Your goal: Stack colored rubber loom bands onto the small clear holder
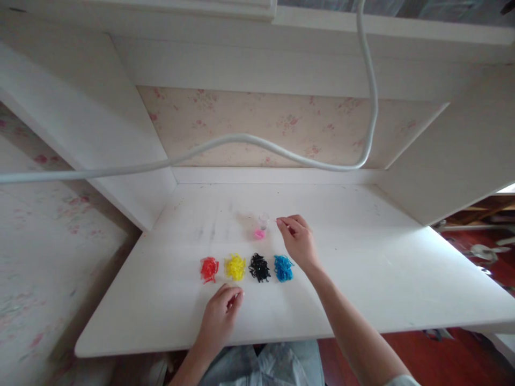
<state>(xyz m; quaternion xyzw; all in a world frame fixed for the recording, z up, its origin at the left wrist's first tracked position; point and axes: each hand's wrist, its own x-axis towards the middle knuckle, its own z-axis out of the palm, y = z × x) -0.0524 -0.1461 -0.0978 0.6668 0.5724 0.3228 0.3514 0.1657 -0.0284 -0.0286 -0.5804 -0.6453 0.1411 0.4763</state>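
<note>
Four piles of small rubber bands lie in a row on the white desk: red (209, 269), yellow (235, 267), black (259, 267) and blue (284, 268). Behind them is a small clear cup (264, 220), with a pink clump (259, 234) at its near side; whether the clump is inside it I cannot tell. My right hand (296, 238) is just right of the cup, thumb and forefinger pinched on a thin pinkish band. Nearer to me, below the yellow pile, my left hand (223, 308) rests with curled fingers; anything inside them is hidden.
A thick white cable (241, 138) hangs across the view above the desk (374, 268). White side panels (438, 145) and a floral-papered back wall (281, 126) enclose the far part. The desk's front edge runs close to my lap.
</note>
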